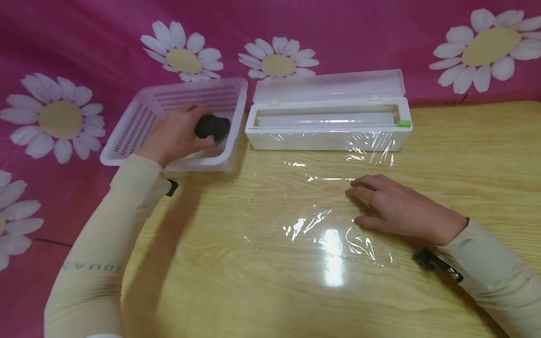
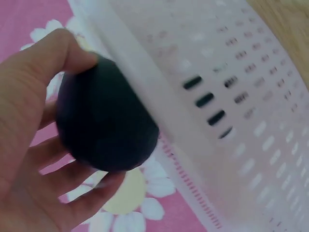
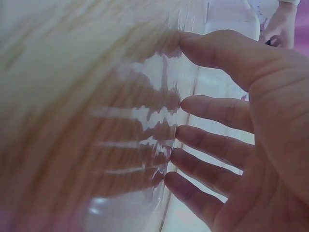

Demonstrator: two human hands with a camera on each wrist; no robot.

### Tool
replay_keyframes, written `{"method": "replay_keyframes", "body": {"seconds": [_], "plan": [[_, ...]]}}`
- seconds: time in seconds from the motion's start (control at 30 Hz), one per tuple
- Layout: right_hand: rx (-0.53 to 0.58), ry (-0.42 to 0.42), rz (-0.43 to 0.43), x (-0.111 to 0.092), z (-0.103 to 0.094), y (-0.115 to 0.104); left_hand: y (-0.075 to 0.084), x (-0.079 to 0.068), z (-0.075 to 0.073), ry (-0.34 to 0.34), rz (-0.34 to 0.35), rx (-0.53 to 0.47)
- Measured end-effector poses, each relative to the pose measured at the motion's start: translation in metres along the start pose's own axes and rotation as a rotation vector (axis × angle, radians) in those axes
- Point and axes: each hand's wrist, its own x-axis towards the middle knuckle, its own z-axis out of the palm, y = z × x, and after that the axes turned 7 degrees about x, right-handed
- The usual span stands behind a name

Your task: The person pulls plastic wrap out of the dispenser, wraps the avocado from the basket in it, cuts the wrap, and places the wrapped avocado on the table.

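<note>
My left hand (image 1: 175, 134) reaches over the white slotted basket (image 1: 238, 105) and grips a smooth, blackish, egg-shaped object (image 1: 211, 127). In the left wrist view the thumb and curled fingers hold this dark object (image 2: 106, 116) at the basket's rim; its exact kind cannot be told. A sheet of clear plastic wrap (image 1: 296, 230) runs from the white dispenser box (image 1: 325, 140) onto the wooden table. My right hand (image 1: 393, 206) rests at the sheet's right side. In the right wrist view, its spread fingertips (image 3: 188, 103) touch the shiny wrap (image 3: 149, 116).
The dispenser's lid (image 1: 329, 89) is raised, showing the wrap roll (image 1: 325, 119) inside. A green slider (image 1: 404, 124) sits at its right end. Behind stands a magenta cloth (image 1: 351, 42) with daisies. The wooden table (image 1: 236, 291) extends toward me.
</note>
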Motion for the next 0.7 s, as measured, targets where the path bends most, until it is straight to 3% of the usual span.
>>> {"method": "replay_keyframes", "body": {"seconds": [0.2, 0.4, 0.53, 0.7], "plan": [[-0.005, 0.0, 0.003, 0.001, 0.002, 0.003, 0.019, -0.011, -0.003, 0.193, 0.046, 0.011], [-0.009, 0.001, 0.003, 0.001, 0.002, 0.004, 0.04, -0.017, -0.002, 0.39, 0.185, 0.034], [-0.01, 0.0, 0.001, 0.002, 0.002, 0.004, 0.055, -0.02, 0.0, 0.445, 0.271, 0.006], [-0.008, -0.001, 0.001, 0.002, 0.002, 0.002, 0.074, -0.027, 0.002, 0.458, 0.327, 0.004]]}}
